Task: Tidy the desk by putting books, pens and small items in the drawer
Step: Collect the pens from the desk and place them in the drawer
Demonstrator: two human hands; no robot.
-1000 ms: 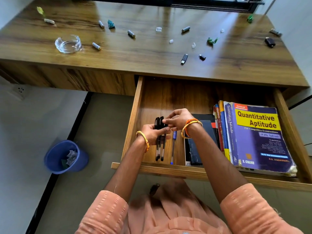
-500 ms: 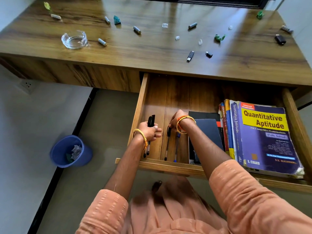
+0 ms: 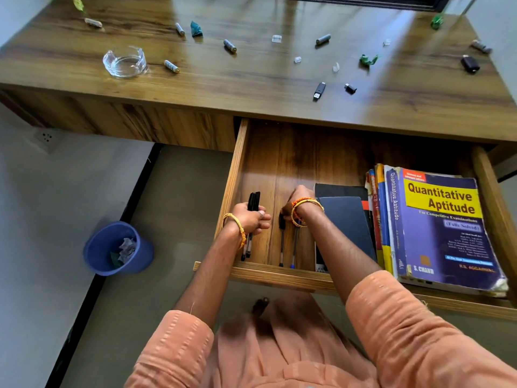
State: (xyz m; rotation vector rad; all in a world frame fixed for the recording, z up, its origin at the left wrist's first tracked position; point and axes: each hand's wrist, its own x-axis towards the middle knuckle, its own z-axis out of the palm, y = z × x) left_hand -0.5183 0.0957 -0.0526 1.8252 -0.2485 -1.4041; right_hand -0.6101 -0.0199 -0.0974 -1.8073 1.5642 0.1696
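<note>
The wooden drawer (image 3: 233, 175) stands pulled out under the desk top. My left hand (image 3: 250, 219) is shut on two black-capped pens (image 3: 253, 201) near the drawer's left wall. My right hand (image 3: 298, 201) reaches down onto two more pens (image 3: 288, 247) lying on the drawer floor, fingers on the black cap of one. A dark notebook (image 3: 347, 219) and a stack of books topped by the purple "Quantitative Aptitude" book (image 3: 444, 228) fill the drawer's right side.
On the desk (image 3: 251, 77) lie several batteries (image 3: 171, 66), a glass ashtray (image 3: 125, 63), a black USB stick (image 3: 319, 91), a small adapter (image 3: 350, 88), green paper scraps (image 3: 368, 60) and clear bits. A blue bin (image 3: 119, 249) stands on the floor at left.
My hands parted from one bundle of pens. The right one went down to the pens on the drawer floor, and the left one moved left with two pens.
</note>
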